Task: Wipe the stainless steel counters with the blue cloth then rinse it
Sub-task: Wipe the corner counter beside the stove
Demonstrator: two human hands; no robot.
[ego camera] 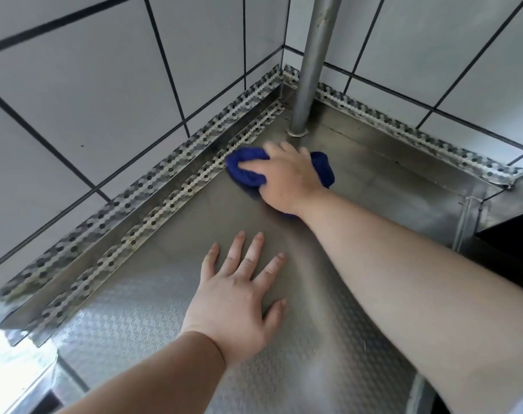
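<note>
White tiled walls with dark grout (110, 94) meet at the far corner of the embossed stainless steel counter (170, 318), where a grey metal post (309, 70) stands. I am mid-wipe: my right hand (284, 180) presses the bunched blue cloth (248, 171) near that corner, beside the left upstand. My left hand (239, 300) lies spread flat, bracing. Next, probably, sweep around the post's base; rinsing comes later.
</note>
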